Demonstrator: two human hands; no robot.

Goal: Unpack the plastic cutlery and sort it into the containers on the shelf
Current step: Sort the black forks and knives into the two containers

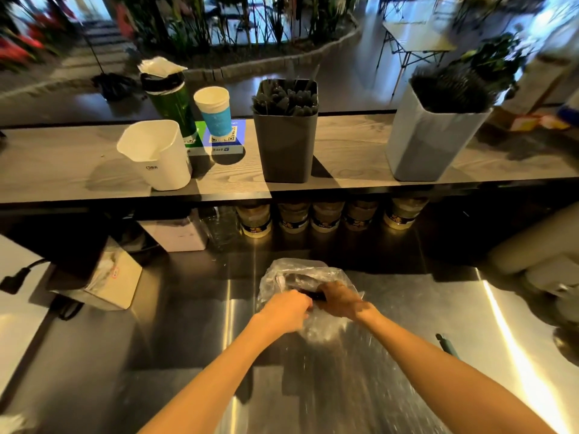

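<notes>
On counter (188, 339), hands (313, 303) gripping bag (294, 270)

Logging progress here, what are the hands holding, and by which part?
Both the left hand and right hand grip the clear plastic bag at its near end.

This looks like the service counter of a café or drinks shop. The worktop (391, 308) is brushed steel, and above it runs a wooden shelf (344, 151) facing the public side. On the shelf stand a dark bin (286, 145) full of black plastic cutlery, a pale bin (429, 142) of dark straws or sticks, a paper cup (214, 111) and a QR payment sign (224, 140). Lidded tubs (326, 217) line up under the shelf. Beyond are indoor plants (194, 23) and a folding table (413, 39).
</notes>
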